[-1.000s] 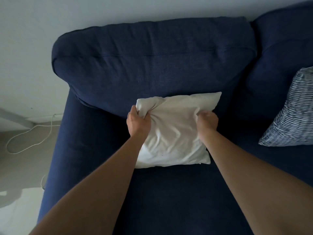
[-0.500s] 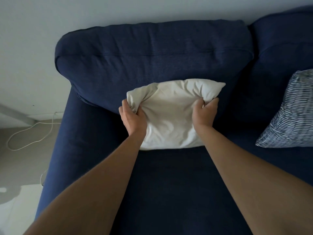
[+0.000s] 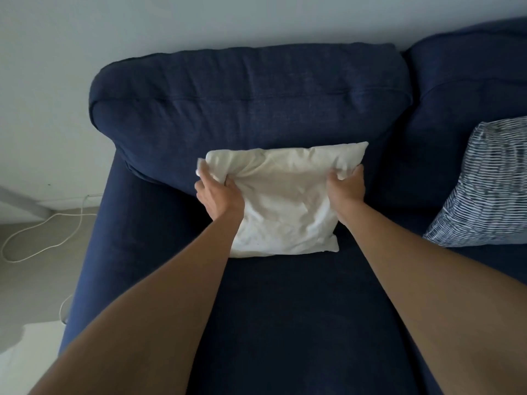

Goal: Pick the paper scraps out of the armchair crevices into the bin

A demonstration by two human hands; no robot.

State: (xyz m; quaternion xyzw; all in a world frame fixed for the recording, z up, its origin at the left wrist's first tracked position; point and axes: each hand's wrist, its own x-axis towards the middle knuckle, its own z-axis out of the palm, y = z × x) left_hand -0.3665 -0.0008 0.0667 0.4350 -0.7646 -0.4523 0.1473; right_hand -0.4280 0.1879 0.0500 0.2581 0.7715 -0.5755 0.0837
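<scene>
One blue armchair (image 3: 256, 109) fills mid-frame. It carries two cushions: a white pillow (image 3: 285, 206) at centre against the backrest and a striped pillow (image 3: 484, 189) at the right edge. The left hand (image 3: 219, 196) and right hand (image 3: 346, 188) each clench an upper corner of the white pillow, bunching its cloth.

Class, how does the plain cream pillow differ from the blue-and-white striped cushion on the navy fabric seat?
The plain cream pillow is unpatterned; the blue-and-white striped cushion has thin white lines. The left hand and right hand hold the pillow's upper corners; nobody touches the striped cushion. The pillow lies wholly in frame; the cushion is cut by the frame edge. Both rest on the navy fabric seat.
</scene>
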